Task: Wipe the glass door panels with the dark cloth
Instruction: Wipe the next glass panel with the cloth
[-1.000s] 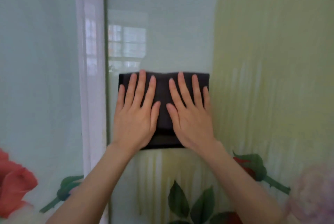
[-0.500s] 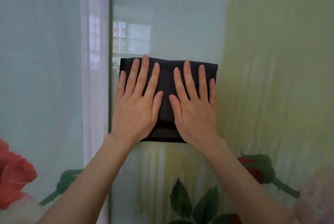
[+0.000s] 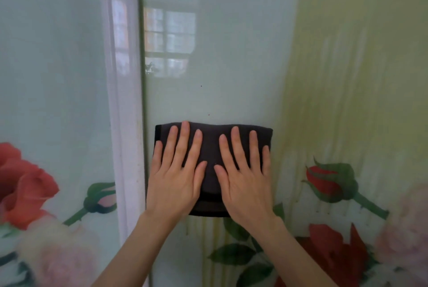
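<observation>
A folded dark cloth [image 3: 211, 145] lies flat against the middle glass door panel [image 3: 231, 66], close to its left edge. My left hand [image 3: 176, 182] presses on the cloth's left half and my right hand [image 3: 245, 184] on its right half. Both palms are flat with fingers spread and pointing up, holding the cloth to the glass. The cloth's lower corners are hidden under my palms. The panel is pale green with printed roses and shows a window reflection above the cloth.
A white vertical frame strip [image 3: 122, 101] with a dark edge separates this panel from the left glass panel [image 3: 51, 66], which carries a large red rose print [image 3: 20, 182]. A yellow-green printed area [image 3: 359, 78] and a rosebud print [image 3: 328, 180] lie to the right.
Both hands first slid the cloth slightly up, then down the panel. It now sits lower, level with the rose prints. My view has tilted down.
</observation>
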